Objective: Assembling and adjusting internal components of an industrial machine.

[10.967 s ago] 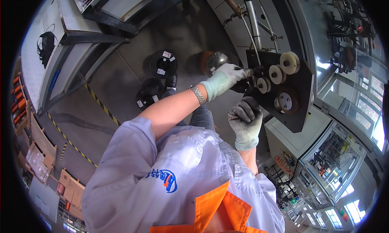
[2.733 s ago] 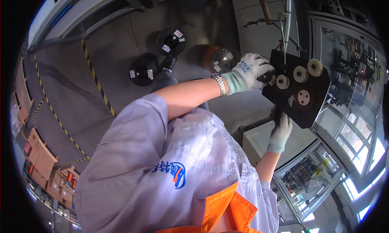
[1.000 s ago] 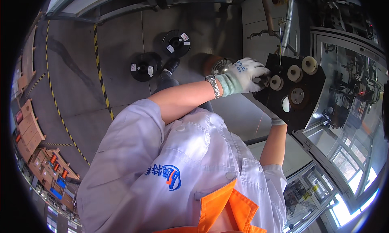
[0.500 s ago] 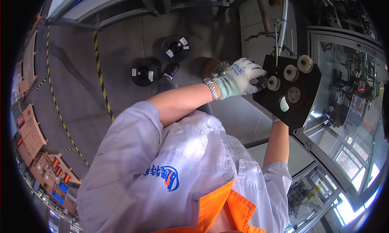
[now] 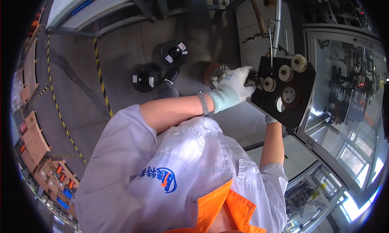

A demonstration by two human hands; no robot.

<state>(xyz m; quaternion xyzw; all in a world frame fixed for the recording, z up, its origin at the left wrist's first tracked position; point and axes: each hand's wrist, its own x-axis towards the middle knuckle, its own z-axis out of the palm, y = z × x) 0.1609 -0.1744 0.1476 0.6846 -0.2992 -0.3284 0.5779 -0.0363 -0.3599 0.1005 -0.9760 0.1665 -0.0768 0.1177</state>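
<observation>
My left hand [image 5: 236, 86], in a white glove with a pale green cuff, is at the left edge of a tilted black panel [image 5: 263, 99]. Its fingers are curled around a small dark piece beside the panel, too shadowed to make out. Pale rollers [image 5: 285, 73] line the panel's upper part, and a brown-rimmed wheel with a light hub [image 5: 289, 95] sits below them. My right hand [image 5: 270, 119] reaches behind the panel; only the glove's wrist shows at its lower edge, and the fingers are hidden. Something pale shows through a round hole [image 5: 280, 104] in the panel.
Below my left hand's far side stands a copper-coloured wire spool [image 5: 216, 74]. Two black reels [image 5: 146, 78] lie on the floor near my shoe [image 5: 172, 74]. A glass-sided machine frame [image 5: 310, 42] stands on the right, a metal pole [image 5: 277, 26] behind the panel. Cartons [image 5: 34, 140] line the far left.
My left hand has drawn slightly left and down from the rollers, uncovering a small metal fitting at the panel's edge. The view has shifted a little; the right arm stays behind the panel.
</observation>
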